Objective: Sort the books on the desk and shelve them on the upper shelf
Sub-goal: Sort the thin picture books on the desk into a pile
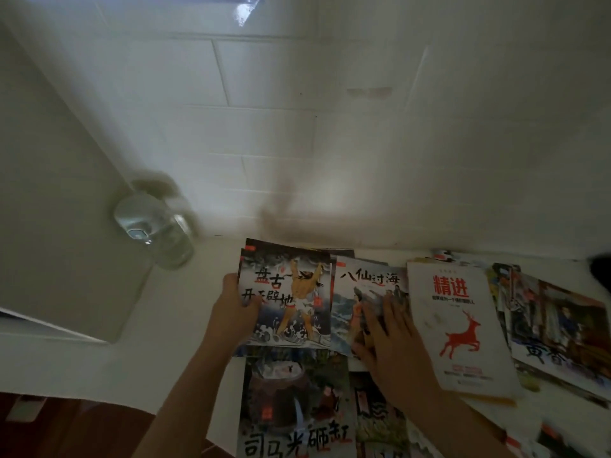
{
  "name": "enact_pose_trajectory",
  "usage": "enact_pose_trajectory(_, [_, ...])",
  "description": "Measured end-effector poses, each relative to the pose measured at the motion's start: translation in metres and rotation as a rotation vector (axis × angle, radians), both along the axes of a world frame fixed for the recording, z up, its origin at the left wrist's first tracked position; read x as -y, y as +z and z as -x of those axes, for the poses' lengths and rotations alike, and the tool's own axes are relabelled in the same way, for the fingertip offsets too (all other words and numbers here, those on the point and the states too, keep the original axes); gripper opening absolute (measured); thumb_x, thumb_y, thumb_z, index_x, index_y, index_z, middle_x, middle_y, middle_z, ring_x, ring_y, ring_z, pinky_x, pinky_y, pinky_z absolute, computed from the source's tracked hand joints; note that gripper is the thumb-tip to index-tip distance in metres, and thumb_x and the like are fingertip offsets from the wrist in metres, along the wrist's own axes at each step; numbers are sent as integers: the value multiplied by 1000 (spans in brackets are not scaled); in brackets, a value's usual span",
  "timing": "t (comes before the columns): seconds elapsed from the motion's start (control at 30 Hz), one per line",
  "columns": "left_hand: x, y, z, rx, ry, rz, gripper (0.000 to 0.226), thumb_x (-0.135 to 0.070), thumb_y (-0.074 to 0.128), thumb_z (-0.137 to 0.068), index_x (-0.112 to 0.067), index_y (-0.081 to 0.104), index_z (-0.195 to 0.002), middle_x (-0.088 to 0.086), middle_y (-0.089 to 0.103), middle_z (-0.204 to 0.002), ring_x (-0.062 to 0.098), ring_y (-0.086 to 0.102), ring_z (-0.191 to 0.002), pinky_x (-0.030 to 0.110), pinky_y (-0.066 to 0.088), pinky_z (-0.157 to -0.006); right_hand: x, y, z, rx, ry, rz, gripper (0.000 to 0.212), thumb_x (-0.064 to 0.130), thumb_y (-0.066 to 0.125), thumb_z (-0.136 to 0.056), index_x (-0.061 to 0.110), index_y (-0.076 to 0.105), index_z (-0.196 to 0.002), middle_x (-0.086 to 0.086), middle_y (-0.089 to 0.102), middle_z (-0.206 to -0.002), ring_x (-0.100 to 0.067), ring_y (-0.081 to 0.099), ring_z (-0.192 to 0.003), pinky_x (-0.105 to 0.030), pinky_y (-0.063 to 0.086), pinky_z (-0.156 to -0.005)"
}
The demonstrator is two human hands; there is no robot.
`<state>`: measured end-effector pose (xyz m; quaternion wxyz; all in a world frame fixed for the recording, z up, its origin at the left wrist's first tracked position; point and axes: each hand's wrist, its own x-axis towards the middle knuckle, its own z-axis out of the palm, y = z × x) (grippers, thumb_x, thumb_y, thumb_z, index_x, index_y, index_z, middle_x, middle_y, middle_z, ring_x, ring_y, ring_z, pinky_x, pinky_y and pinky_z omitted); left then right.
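Nearest the camera, a 司马光砸缸 picture book (294, 408) lies flat on the white bench (185, 328). Further left, a glass jar (155, 229) stands apart. Left hand (233, 312) fingers clamp the 盘古 picture book (291, 302) at its left edge. Right hand (390, 335) fingers, spread, press the 八仙过海 book (360, 292), beside a white deer-cover book (459, 322).

The scene is dim and grey-toned. A bright patch of glare (246, 8) sits at twelve o'clock. Soft shadow (281, 213) smudges the wall at centre. The glass jar (155, 229) at nine o'clock is motion-blurred, and wide-angle distortion bends the edges.
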<state>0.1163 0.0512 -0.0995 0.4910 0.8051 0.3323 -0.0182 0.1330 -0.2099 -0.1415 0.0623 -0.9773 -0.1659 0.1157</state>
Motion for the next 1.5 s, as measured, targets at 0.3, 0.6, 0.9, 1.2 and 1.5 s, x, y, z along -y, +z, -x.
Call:
enact_pose_trajectory(0.3, [-59,40,52,122,104,353,26,3,58,-88,-15,60,-107,13,72,-99,32,71,-86,45,59,-69,-39,-4,15,-14,84,-15,66,61,7,-97,32,43,-145,-3,34,-156,-24,29,-145,-72,29,-101])
enact_pose_trajectory(0.6, [1,10,26,104,-58,487,28,2,54,-92,-10,55,-117,15,69,-108,33,69,-95,41,59,-73,-17,19,-23,-140,-548,-692,53,47,40,-98,18,39,-142,-2,53,-132,-26,48,-129,-37,39,-108])
enact_pose_trajectory(0.9, [38,-29,1,-23,-144,-140,41,-23,73,-71,-15,53,-106,3,50,-116,21,52,-104,36,49,-94,-52,27,-41,-357,-692,-769,31,44,72,-81,15,64,-89,5,64,-80,-11,60,-74,-20,42,-59])
enact_pose_trajectory(1.2, [33,-20,-6,82,19,26,47,5,79,-60,-16,54,-93,4,64,-88,7,63,-73,10,48,-54,-63,23,-50,-309,-632,-638,37,32,77,-73,9,60,-97,1,62,-82,-12,59,-70,-26,52,-61])
enact_pose_trajectory(1.5, [36,-27,15,328,36,139,47,6,76,-68,-22,55,-99,5,63,-104,15,67,-91,29,60,-73,-49,22,-39,-312,-636,-1017,58,11,83,-73,16,52,-121,-1,65,-109,-11,65,-89,-34,59,-76])
